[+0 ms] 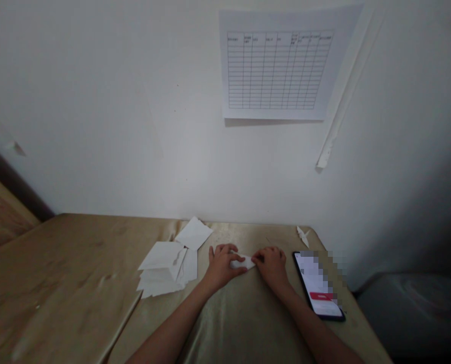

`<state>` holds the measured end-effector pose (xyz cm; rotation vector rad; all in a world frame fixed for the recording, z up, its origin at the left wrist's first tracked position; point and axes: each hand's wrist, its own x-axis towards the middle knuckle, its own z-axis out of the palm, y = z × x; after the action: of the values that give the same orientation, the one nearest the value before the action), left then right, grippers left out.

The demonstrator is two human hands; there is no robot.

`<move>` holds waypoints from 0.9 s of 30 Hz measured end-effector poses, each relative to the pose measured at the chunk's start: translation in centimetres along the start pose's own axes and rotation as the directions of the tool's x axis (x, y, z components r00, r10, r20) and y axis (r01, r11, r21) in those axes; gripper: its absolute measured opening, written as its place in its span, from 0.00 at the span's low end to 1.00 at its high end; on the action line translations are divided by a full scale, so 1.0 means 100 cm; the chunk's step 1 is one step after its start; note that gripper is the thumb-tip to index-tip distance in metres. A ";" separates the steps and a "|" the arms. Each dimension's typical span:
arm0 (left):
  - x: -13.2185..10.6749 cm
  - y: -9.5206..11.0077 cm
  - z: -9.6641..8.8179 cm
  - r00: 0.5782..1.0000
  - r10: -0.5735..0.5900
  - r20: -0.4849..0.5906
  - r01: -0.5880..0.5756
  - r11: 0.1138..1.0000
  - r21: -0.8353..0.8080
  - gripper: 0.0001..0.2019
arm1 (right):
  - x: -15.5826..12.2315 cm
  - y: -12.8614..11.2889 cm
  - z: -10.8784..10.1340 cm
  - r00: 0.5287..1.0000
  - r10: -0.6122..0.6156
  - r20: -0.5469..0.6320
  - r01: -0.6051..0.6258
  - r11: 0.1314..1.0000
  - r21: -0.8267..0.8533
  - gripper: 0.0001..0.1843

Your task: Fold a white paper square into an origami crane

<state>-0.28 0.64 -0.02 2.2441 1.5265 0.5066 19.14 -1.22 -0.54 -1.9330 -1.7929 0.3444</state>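
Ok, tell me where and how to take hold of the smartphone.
Grip the smartphone by its long edges around mid-length, probably from above with the nearer right hand: it lies flat, screen up, and its narrow width suits a straddling hold.

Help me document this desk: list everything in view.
Smooth wall: one, whitish, behind.
Satiny cloth: count unclear, gold, foreground.
Printed paper grid: one, white, wall.
Long narrow strip: one, white, wall.
Square paper sheets: several, white, centre-left.
Folded paper figure: one, white, far right corner.
Rectangular smartphone: one, black, right.
Wooden object: one, brown, left edge.
Indistinct object: one, dark grey, lower right.
Folded paper wedge: one, white, lower centre.
Arms: two, bare, bottom.
Left grip: one, bare, on wedge.
Right grip: one, bare, pinching wedge.
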 end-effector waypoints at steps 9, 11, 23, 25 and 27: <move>0.003 0.000 0.004 0.999 -0.036 0.005 0.036 0.999 0.006 0.16 | 0.001 -0.007 -0.003 1.000 0.014 -0.006 -0.014 0.999 -0.052 0.07; 0.003 0.001 0.003 0.999 -0.044 0.004 0.044 0.999 0.009 0.16 | 0.001 -0.008 -0.003 1.000 0.014 -0.006 -0.014 0.997 -0.069 0.07; 0.003 0.007 -0.002 0.998 -0.064 0.027 0.064 0.998 0.010 0.17 | 0.000 -0.012 0.002 0.999 0.022 -0.025 -0.025 0.994 -0.104 0.07; 0.004 0.007 -0.002 0.997 -0.074 0.036 0.073 0.997 0.015 0.17 | 0.000 -0.012 0.003 0.999 0.022 -0.024 -0.024 0.994 -0.105 0.07; 0.004 0.007 -0.002 0.996 -0.078 0.038 0.078 0.997 0.015 0.17 | 0.000 -0.012 0.003 1.000 0.023 -0.018 -0.025 0.994 -0.110 0.07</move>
<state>0.34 0.81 0.51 2.1820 1.5955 0.4292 17.93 -1.12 -0.21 -2.0277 -1.8138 0.2406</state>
